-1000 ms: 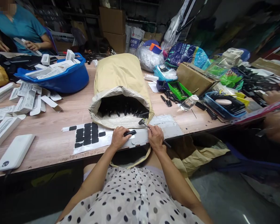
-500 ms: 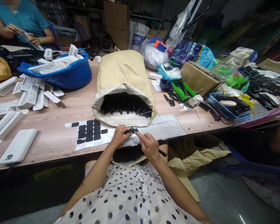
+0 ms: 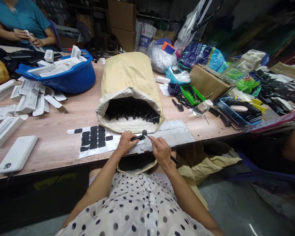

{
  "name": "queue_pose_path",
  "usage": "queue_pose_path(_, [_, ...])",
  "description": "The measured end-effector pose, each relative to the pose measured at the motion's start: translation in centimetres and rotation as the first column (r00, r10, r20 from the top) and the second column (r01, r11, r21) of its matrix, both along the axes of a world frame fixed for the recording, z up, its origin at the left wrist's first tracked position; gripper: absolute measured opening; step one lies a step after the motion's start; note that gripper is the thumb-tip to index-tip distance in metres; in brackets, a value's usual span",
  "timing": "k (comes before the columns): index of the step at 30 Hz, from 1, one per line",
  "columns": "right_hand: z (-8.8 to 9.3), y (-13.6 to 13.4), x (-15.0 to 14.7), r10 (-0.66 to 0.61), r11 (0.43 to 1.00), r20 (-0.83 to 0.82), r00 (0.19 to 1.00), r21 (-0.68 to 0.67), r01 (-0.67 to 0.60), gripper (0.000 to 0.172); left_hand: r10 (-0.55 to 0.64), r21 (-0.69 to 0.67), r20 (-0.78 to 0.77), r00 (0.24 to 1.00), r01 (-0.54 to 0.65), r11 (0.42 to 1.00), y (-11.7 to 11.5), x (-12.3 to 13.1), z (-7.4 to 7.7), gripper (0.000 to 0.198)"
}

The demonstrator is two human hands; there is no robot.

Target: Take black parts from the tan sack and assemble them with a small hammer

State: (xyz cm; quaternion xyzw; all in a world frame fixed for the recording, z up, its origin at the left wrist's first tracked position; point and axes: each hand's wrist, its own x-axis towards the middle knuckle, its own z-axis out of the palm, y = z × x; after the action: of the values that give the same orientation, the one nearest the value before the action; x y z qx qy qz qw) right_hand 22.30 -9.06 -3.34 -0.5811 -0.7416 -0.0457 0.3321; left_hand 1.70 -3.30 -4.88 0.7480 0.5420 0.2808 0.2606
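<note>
Head view: both hands are at the near edge of the bench [image 3: 81, 113], in front of a tan sack [image 3: 127, 72] whose open mouth faces the wearer.
Left hand: the left hand [image 3: 125, 143] is closed on a slim black piece [image 3: 137, 138], whose free end sticks out beyond the fingers.
Right hand: the right hand [image 3: 161, 150] grips a small hammer-like tool [image 3: 144, 132], its dark handle end showing behind the palm.
Black piece's place: between the two hands, over the grey board [image 3: 173, 134], just outside the sack mouth; the left hand is nearer, being the one that holds it.
Long axis: the piece runs mostly across the wearer, free end toward the right hand and slightly farther away.
Tool head: right at that free end; whether they touch cannot be told. The shaft slants back toward the wearer's right.
Sticker sheet: the white sheet [image 3: 114, 141] with black patches [image 3: 97, 137] lies just left of the left hand.
Background sack: the white sack [image 3: 147, 35] shows "PP" on a blue panel; the characters above it are too blurred to read surely.
White boxes: the cartons [image 3: 27, 98] carry dark printing, too small to read.
White device: the slab [image 3: 18, 154] bears a dark round mark, no legible brand.
</note>
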Motion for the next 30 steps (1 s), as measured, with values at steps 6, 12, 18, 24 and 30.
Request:
queue_pose_path(6, [-0.9, 3.5, 2.1, -0.134, 0.991, 0.028, 0.991, -0.013, 0.134, 0.032, 0.012, 0.053, -0.028, 1.000, -0.010, 0.999, -0.5, 0.3, 0.4, 0.011])
queue_pose_path(12, [-2.7, 5.9, 3.3, -0.106, 0.993, 0.097, 0.990, -0.046, 0.111, 0.027, -0.006, 0.043, -0.061, 0.998, 0.008, 0.999, -0.8, 0.4, 0.8, 0.008])
queue_pose_path(18, [-3.0, 5.8, 2.9, -0.123, 0.990, 0.089, 0.988, -0.055, 0.128, 0.023, -0.014, 0.041, -0.068, 0.998, 0.017, 0.999, -0.7, 0.1, 1.0, 0.008])
queue_pose_path(24, [-2.8, 5.8, 2.6, -0.131, 0.988, 0.085, 0.988, -0.066, 0.137, 0.022, -0.263, -0.010, 0.108, 0.959, 0.266, 0.964, -4.4, 0.3, 2.6, 0.017])
queue_pose_path(30, [-3.0, 5.7, 2.5, -0.138, 0.987, 0.092, 0.986, -0.074, 0.145, 0.023, -0.399, -0.390, -0.066, 0.915, 0.344, 0.854, -8.6, 1.1, 1.1, 0.021])
